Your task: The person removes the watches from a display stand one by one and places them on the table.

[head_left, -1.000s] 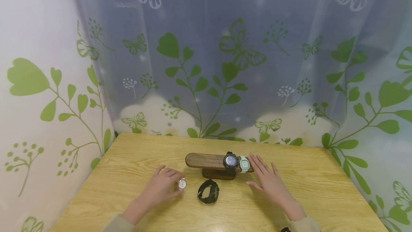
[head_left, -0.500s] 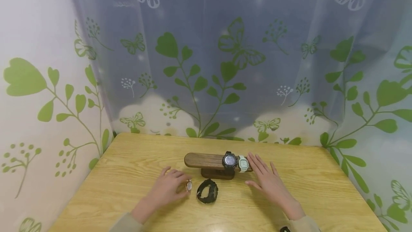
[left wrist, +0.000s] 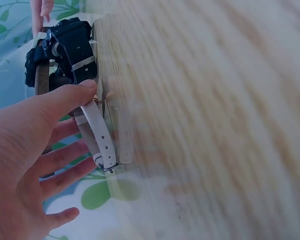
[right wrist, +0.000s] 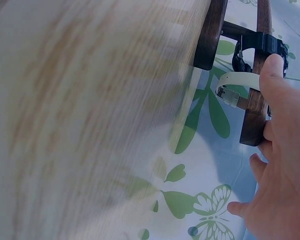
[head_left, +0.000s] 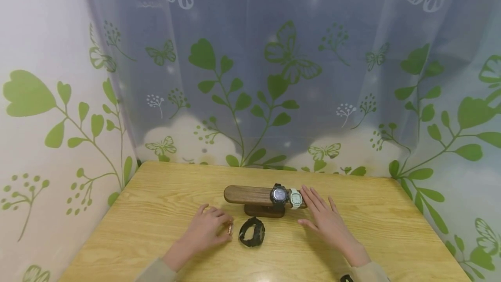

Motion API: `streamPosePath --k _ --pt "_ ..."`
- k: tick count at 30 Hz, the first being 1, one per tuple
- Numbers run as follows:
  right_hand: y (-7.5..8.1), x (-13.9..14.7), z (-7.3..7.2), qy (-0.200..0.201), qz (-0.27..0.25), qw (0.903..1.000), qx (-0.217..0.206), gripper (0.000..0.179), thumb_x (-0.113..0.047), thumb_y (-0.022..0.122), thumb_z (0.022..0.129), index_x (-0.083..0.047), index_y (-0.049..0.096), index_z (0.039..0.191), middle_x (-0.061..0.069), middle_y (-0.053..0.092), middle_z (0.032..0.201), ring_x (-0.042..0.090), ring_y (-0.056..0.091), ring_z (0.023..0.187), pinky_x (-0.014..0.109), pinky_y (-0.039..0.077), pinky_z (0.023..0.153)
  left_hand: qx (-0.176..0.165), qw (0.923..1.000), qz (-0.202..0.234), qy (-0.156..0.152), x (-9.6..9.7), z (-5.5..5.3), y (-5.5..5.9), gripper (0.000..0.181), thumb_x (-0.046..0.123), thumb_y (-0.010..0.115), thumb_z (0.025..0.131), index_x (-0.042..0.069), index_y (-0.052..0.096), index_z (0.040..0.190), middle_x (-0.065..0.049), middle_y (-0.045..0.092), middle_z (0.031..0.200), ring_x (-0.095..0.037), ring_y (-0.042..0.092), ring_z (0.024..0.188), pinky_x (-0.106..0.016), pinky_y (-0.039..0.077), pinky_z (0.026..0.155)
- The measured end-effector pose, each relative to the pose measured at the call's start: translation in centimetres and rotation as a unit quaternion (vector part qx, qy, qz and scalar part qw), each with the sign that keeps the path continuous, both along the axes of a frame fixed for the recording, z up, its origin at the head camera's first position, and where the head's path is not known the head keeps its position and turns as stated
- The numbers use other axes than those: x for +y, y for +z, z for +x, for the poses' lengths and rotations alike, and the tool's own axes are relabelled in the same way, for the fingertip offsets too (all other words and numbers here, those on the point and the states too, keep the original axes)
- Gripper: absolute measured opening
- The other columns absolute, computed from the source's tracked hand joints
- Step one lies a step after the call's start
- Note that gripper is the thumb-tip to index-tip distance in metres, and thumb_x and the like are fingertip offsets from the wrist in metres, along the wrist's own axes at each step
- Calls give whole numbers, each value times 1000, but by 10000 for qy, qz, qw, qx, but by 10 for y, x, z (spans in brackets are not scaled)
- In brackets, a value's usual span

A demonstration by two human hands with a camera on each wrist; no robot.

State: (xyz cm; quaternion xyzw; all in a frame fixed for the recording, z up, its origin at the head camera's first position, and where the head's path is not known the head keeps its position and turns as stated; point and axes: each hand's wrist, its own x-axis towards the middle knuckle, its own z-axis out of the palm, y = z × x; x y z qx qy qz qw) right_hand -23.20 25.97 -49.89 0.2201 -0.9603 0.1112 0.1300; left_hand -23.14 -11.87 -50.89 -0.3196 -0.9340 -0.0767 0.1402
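Note:
My left hand [head_left: 205, 229] is over the table, pinching a small wristwatch [head_left: 230, 229] between thumb and fingers. In the left wrist view its white strap [left wrist: 101, 135] hangs below the thumb, with a buckle at the end; the dial is hidden. Just right of that hand, a chunky black wristwatch [head_left: 258, 232] stands on its side on the table, its strap closed in a loop. My right hand [head_left: 329, 221], fingers extended, rests against the right end of a dark wooden watch stand [head_left: 246, 194]. On the stand's bar sit a black watch [head_left: 279, 194] and a pale green watch [head_left: 296, 199].
The wooden table [head_left: 164, 186] ends at a patterned curtain [head_left: 250, 99] behind, with leaf-printed sheets at both sides. The stand's base [head_left: 264, 210] is behind the loose black watch. A small black object [head_left: 346, 278] shows at the bottom edge near the right sleeve.
My left hand has moved slightly right, toward the loose black watch, and the small watch has turned so its dial no longer faces up. My right hand stays at the stand's end.

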Motion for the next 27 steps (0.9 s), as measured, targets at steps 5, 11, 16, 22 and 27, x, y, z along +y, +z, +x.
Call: streamPosePath --k 5,11,16,22,27 --pt "0 0 0 26 -8 9999 97 89 -42 70 94 -15 20 163 8 20 168 37 26 151 73 19 116 -12 10000 28 -25 1 2 0 44 46 83 78 21 74 113 2 73 114 -26 67 109 -62 42 107" --pt "-1 1 -1 36 -61 9999 107 89 -42 69 95 -16 19 164 7 19 169 37 26 151 74 18 116 -94 9999 70 -56 0 2 0 47 47 82 79 19 74 116 0 73 116 -27 66 111 -64 41 108" --pt "-2 1 -1 27 -76 9999 123 89 -42 69 95 -15 20 163 7 20 169 36 25 152 74 18 116 -121 9999 45 -82 -1 2 -2 52 49 81 80 18 73 120 -4 73 118 -28 65 112 -65 41 107" --pt "-1 1 -2 -51 -46 10000 -25 89 -43 68 95 -15 18 164 6 17 169 33 20 154 72 14 118 -145 9998 106 -122 -4 2 -4 54 51 80 80 17 72 122 -5 72 121 -28 64 114 -65 40 108" --pt "-1 1 -2 -48 -8 10000 -49 88 -43 67 96 -14 19 163 8 18 169 34 21 153 72 15 118 -144 9997 157 -141 -5 3 -5 54 50 80 81 18 71 124 -3 72 121 -27 64 114 -65 39 108"
